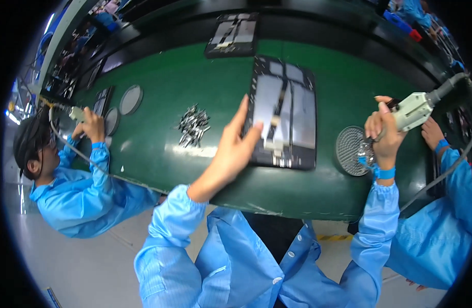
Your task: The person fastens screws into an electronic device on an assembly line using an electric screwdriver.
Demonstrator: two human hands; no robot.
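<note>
An opened tablet (299, 110) lies face-down in front of me, with silver battery panels and dark ribbon cables showing. My left hand (235, 143) grips its left edge, the thumb over the inner face and the index finger stretched along the side. My right hand (387, 131) is closed round a pale electric screwdriver (414, 110) with a grey cable. Its working end is hidden by my fingers. Just below and left of that hand is a round ridged dish (348, 150), partly covered by a clear, shiny item I cannot make out.
Loose small metal parts (193, 126) form a pile on the green table (159, 97). Another opened tablet (233, 33) lies at the back. Two round dishes (131, 99) stand left, near a co-worker (92, 179) holding a screwdriver. Another person's sleeve (436, 226) is close on the right.
</note>
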